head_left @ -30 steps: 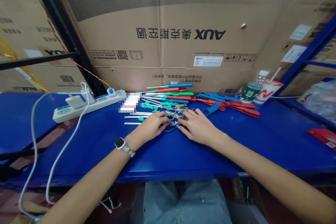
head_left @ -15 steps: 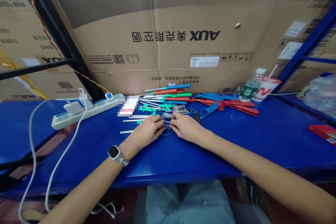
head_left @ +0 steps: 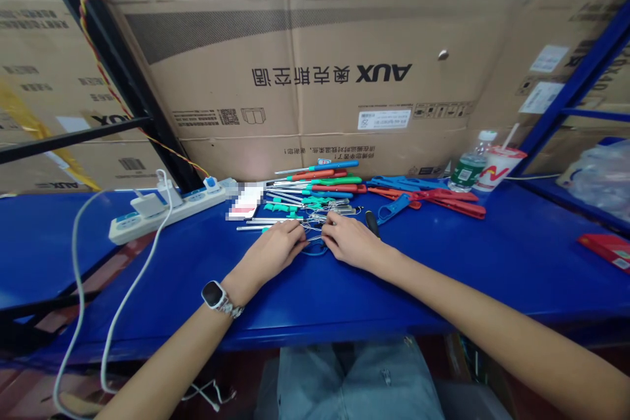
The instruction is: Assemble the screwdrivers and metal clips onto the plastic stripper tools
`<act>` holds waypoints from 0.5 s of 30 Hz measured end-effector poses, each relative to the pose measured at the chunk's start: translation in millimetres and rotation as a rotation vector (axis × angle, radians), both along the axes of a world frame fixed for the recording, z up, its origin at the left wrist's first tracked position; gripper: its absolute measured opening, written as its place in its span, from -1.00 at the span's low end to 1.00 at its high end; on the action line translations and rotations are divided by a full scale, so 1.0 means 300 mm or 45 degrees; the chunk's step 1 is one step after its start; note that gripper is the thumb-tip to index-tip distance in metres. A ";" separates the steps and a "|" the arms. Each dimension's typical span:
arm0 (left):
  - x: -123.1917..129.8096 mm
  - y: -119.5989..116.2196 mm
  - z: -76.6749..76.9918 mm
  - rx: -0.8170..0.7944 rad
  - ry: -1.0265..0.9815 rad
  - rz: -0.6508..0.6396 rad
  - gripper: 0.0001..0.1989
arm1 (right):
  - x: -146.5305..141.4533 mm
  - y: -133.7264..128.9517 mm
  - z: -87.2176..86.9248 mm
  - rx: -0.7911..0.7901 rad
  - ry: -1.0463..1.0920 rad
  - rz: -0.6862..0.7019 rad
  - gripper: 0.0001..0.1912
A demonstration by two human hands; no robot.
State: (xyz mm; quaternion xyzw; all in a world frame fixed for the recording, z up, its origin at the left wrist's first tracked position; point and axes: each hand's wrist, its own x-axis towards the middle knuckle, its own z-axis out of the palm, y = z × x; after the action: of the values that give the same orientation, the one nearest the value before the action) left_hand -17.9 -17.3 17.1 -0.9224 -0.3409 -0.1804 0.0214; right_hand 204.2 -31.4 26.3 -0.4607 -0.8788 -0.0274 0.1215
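Observation:
My left hand [head_left: 276,248] is closed near the middle of the blue table, wearing a watch on its wrist. Facing it across a small gap, my right hand [head_left: 352,241] is closed too, thumb against fingers. Both pinch at a thin pale wire [head_left: 315,238] that runs between the fingertips; its ends are hidden. A blue loop [head_left: 315,251] lies just below the fingers. Behind them is a tangle of thin metal wires and small metal parts [head_left: 347,206]. Several metal rods with green, red and blue handles [head_left: 339,180] lie beyond, with small teal clips [head_left: 276,208] among them.
Red and blue plastic tools [head_left: 455,200] lie to the right, by a black handle [head_left: 373,223]. Behind stand a water bottle [head_left: 470,167] and a paper cup [head_left: 499,167]. A power strip [head_left: 172,210] with white cables is at left. A large cardboard sheet [head_left: 319,26] closes the back.
The view has shifted slightly. My hands stay close together at the wire, with the gap between their fingertips a little wider. A rod end beside my left hand is no longer visible.

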 end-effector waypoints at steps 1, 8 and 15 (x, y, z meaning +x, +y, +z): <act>-0.004 -0.004 0.003 0.031 0.041 -0.028 -0.79 | 0.000 -0.001 0.002 -0.002 0.003 0.000 -0.73; -0.019 -0.021 -0.010 -0.089 -0.110 0.012 -0.82 | -0.003 -0.013 0.018 -0.038 -0.026 -0.033 -0.72; 0.013 0.012 -0.042 -0.363 -0.315 0.116 -0.88 | -0.013 -0.015 0.015 -0.062 -0.053 -0.101 -0.70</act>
State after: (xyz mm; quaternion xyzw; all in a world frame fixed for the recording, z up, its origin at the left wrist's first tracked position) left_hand -14.0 -13.7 4.6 -0.8706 -0.4042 -0.2413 -0.1434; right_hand 200.3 -35.8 30.8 -0.4974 -0.8625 -0.0202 0.0908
